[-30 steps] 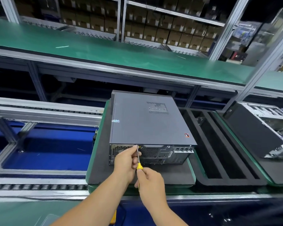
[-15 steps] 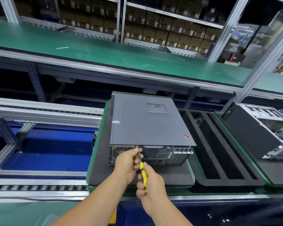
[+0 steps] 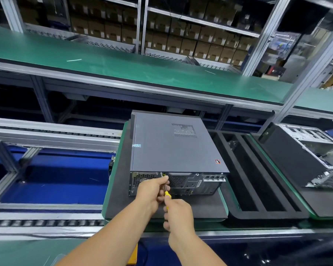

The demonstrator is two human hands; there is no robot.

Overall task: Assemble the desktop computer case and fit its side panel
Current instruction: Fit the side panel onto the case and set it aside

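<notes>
The right hand [image 3: 178, 212] has drawn its gripped yellow-handled screwdriver [image 3: 166, 194] lower while the left hand [image 3: 152, 191] pinches its shaft against the stiff, heavy-looking grey metal computer case [image 3: 173, 148] on the black foam pallet [image 3: 119, 189].

A factory assembly line: a long green-topped workbench [image 3: 123, 68] on a grey aluminium frame runs across the hall, with metal shelving [image 3: 181, 22] behind it stacked with rows of brown cardboard boxes [image 3: 183, 43]. Nearer, a roller conveyor [image 3: 46, 131] with silver rails crosses above a blue lower deck [image 3: 62, 179]. Aluminium uprights [image 3: 263, 35] rise at right. A black foam tray [image 3: 258, 181] with long slots sits on a green pallet [image 3: 224, 203] on the line.
</notes>
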